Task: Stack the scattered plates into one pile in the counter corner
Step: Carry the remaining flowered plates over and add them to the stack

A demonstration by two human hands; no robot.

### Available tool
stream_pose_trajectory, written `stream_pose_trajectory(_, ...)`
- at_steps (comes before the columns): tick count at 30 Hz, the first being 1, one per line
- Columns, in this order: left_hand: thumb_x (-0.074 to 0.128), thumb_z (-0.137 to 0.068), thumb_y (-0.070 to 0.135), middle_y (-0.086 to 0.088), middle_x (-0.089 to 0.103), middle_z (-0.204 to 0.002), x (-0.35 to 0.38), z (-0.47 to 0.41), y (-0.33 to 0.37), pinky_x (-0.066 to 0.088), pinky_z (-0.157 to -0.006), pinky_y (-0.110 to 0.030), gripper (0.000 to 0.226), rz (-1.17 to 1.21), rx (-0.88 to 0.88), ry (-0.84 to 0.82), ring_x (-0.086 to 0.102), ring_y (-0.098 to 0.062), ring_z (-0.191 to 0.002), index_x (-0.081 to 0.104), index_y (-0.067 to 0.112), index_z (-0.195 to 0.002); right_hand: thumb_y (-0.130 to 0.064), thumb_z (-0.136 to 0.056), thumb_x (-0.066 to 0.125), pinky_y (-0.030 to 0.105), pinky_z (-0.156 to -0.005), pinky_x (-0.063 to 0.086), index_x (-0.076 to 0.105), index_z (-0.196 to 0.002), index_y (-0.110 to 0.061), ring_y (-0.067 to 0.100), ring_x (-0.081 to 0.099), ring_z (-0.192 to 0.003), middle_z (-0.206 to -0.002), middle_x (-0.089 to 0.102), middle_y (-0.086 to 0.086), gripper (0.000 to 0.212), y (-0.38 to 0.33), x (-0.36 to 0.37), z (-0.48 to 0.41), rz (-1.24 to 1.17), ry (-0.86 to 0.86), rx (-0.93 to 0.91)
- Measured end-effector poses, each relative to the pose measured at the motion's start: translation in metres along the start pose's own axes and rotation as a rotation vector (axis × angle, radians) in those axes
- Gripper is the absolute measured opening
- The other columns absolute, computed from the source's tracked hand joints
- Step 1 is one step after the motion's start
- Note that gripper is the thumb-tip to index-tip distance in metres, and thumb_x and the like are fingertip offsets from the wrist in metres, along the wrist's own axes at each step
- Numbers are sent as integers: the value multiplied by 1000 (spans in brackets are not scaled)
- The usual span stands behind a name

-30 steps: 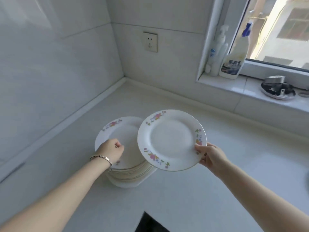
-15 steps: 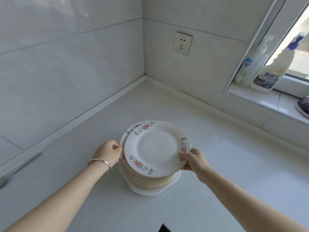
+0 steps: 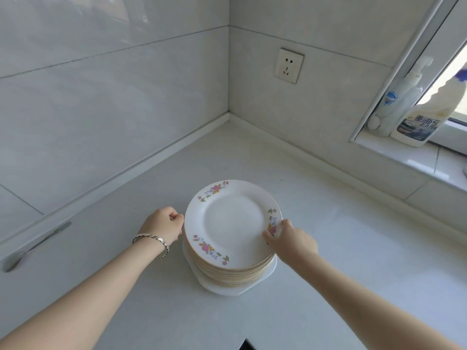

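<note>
White floral plate point(image 3: 232, 223) caps the pile point(image 3: 235, 274) near the counter corner point(image 3: 227, 133), lower plates mere edges; right hand point(image 3: 293, 242) pinches its rim, curled left hand point(image 3: 161, 226), fingertips hidden, perhaps touches the pile

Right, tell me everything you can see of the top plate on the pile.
The top plate is round, white, glossy like glazed ceramic, with a thin gold edge and three pink floral sprays on its rim. It lies flat, face up, atop the pile. The right hand pinches its right rim; the left hand, fingers curled, sits at its left edge.
</note>
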State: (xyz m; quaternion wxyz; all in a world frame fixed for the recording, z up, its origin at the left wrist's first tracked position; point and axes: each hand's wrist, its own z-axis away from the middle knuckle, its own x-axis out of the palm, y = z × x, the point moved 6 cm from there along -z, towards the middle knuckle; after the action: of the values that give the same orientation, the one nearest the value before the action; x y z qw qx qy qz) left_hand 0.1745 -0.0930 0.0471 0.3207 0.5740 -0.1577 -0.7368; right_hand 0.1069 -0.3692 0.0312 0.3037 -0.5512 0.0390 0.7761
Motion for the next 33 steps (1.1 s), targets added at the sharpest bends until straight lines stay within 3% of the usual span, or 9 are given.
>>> stream_pose_trajectory(2,46,-89,17,3,62,-57,-1,0,0,35,-50,-20,19,-15,5,-3,55,-14,-48,55,10,-75,-47,-88,46,35,-88,42,44,-124,-12,29,51,-118,-124,55,10,51,-11,-8,-13,67,26,-51)
stream_pose_trajectory(5,45,-89,18,3,61,-57,-1,0,-3,36,-50,-20,20,-15,1,-9,56,-15,-48,52,12,-71,-38,-90,50,38,-104,35,37,-136,-8,31,37,-130,-138,42,13,57,-30,-8,-44,-133,-3,-88)
stream_pose_trajectory(12,46,-88,17,4,62,-57,6,-5,-4,40,-54,-22,19,-1,1,-48,56,-18,-50,51,14,-69,-21,-81,68,34,-90,48,50,-131,-13,29,58,-111,-124,60,11,54,-31,0,-66,-728,-119,48)
stream_pose_trajectory(19,46,-87,16,3,63,-58,9,-7,5,40,-53,-21,19,11,29,-69,57,-20,-52,51,15,-68,-22,-83,65,25,-74,41,55,-123,-8,30,60,-104,-118,64,13,44,-28,5,-64,-699,28,67)
stream_pose_trajectory(23,47,-88,17,4,63,-60,13,-5,19,47,-64,-26,20,-4,80,-83,59,-23,-60,51,16,-69,-24,-84,64,23,-59,41,55,-123,-9,28,59,-93,-117,64,12,43,-27,5,-63,-658,9,69)
stream_pose_trajectory(24,47,-88,17,4,63,-60,16,-4,26,50,-67,-28,20,-8,99,-96,60,-24,-61,51,17,-68,-25,-84,63,24,-59,42,52,-126,-10,28,58,-94,-119,63,11,46,-26,4,-62,-648,-7,70)
stream_pose_trajectory(27,46,-88,17,-2,67,-68,30,1,57,54,-73,-34,21,-28,175,-134,66,-30,-73,49,18,-67,-35,-89,57,30,-88,45,38,-139,-12,28,54,-118,-135,53,11,58,-14,-3,-60,-675,-17,63)
stream_pose_trajectory(29,46,-88,20,-10,72,-81,46,7,82,54,-74,-35,21,-69,240,-170,68,-30,-80,48,19,-66,-38,-94,46,30,-94,41,38,-140,-13,27,52,-122,-138,50,10,53,7,-15,-53,-669,13,59)
stream_pose_trajectory(33,45,-87,23,-11,73,-88,101,34,134,52,-73,-33,22,-168,363,-326,63,-27,-70,46,21,-65,-24,-92,43,25,-63,45,62,-95,-20,26,64,-96,-105,70,5,19,82,-28,-26,-494,-10,42)
